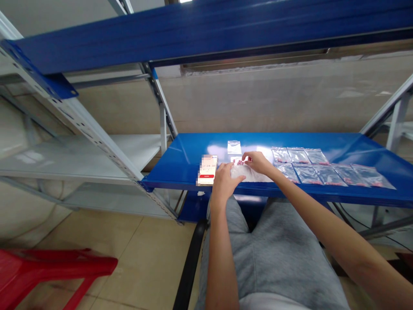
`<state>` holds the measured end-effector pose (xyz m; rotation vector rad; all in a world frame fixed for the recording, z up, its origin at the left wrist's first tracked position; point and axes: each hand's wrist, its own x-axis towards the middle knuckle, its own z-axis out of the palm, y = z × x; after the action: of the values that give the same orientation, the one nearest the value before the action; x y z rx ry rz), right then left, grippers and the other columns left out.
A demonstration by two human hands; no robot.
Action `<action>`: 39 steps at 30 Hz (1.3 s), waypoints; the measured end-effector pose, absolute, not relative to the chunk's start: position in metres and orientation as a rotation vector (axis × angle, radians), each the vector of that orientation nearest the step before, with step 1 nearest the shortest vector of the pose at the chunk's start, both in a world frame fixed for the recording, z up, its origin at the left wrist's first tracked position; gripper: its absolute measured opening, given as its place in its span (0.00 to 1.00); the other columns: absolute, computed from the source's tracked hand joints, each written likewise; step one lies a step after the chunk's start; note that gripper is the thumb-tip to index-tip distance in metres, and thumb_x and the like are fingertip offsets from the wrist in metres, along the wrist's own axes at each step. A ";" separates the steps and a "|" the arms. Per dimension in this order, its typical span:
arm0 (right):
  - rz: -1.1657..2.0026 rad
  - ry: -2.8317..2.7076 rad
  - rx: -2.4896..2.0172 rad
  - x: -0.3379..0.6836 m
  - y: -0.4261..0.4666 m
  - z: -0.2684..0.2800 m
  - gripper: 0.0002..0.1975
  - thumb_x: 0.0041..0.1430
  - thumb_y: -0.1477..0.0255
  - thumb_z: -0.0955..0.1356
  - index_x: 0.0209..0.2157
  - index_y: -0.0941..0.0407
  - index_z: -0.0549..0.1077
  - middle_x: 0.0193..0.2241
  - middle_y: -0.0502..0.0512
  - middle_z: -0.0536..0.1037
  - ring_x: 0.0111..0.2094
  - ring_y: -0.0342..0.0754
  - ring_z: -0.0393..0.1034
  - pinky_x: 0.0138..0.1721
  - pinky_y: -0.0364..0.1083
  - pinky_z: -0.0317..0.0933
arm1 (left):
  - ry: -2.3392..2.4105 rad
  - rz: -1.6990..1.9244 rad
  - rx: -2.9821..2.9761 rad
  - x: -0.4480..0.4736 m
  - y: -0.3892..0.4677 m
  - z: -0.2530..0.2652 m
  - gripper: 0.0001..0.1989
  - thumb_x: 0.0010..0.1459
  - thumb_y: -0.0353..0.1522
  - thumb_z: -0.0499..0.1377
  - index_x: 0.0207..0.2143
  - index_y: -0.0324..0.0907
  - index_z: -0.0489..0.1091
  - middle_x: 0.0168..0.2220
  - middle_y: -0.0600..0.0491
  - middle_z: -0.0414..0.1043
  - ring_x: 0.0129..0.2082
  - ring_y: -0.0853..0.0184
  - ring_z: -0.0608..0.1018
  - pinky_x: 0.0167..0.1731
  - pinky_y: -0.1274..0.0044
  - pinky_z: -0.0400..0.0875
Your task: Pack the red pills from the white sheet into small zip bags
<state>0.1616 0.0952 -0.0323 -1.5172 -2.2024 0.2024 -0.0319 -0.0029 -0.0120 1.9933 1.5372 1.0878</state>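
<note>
At the blue shelf (180, 159), your left hand (223, 181) spreads wide beside the phone (209, 168); your right hand (259, 162) narrows at red pieces (239, 162), its hold unclear.

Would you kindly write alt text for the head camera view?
A person's left hand and right hand are at small red pieces on white material on a blue shelf. A phone lies on the left, clear bags on the right.

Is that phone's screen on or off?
On: the phone beside the left hand shows a bright display with digits and a red bar below them.
</note>
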 end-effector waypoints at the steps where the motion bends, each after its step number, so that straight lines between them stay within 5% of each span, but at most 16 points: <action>1: 0.203 -2.213 -1.517 0.161 0.095 -0.033 0.11 0.58 0.81 0.69 0.39 0.57 0.82 0.33 0.56 0.81 0.34 0.49 0.72 0.38 0.44 0.57 | 1.535 1.090 1.992 -0.032 -0.003 -0.012 0.26 0.52 0.34 0.73 0.53 0.39 0.74 0.48 0.45 0.75 0.44 0.59 0.78 0.49 0.67 0.73; 16: 0.162 -2.283 -1.537 0.164 0.095 -0.025 0.09 0.60 0.80 0.68 0.37 0.60 0.81 0.33 0.59 0.80 0.34 0.49 0.69 0.35 0.44 0.54 | 1.540 1.060 1.995 -0.032 -0.002 -0.016 0.26 0.53 0.34 0.73 0.53 0.39 0.74 0.48 0.46 0.75 0.45 0.60 0.77 0.48 0.69 0.72; 26: 0.694 -2.392 -1.075 0.155 0.061 0.013 0.11 0.62 0.70 0.66 0.37 0.58 0.80 0.26 0.51 0.77 0.28 0.44 0.65 0.32 0.43 0.54 | 1.535 1.056 2.025 -0.027 -0.004 -0.012 0.23 0.54 0.33 0.72 0.51 0.38 0.75 0.46 0.46 0.76 0.45 0.59 0.77 0.48 0.69 0.72; 33: 0.324 -2.234 -1.409 0.156 0.075 0.000 0.11 0.61 0.78 0.66 0.38 0.59 0.81 0.32 0.57 0.82 0.31 0.47 0.71 0.34 0.44 0.56 | 1.544 1.058 2.026 -0.027 -0.003 -0.013 0.27 0.53 0.34 0.73 0.55 0.39 0.73 0.49 0.45 0.76 0.45 0.59 0.78 0.49 0.69 0.73; 39: 0.184 -2.232 -1.661 0.151 0.081 -0.025 0.09 0.64 0.75 0.68 0.43 0.59 0.80 0.40 0.62 0.83 0.39 0.52 0.74 0.39 0.45 0.59 | 1.548 1.048 2.018 -0.027 -0.002 -0.015 0.29 0.53 0.34 0.73 0.56 0.39 0.73 0.51 0.44 0.75 0.46 0.58 0.78 0.49 0.69 0.74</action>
<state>0.1510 0.0812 -0.0253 -1.6608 -2.2322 0.1840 -0.0272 -0.0023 -0.0152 2.0183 1.5483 1.0478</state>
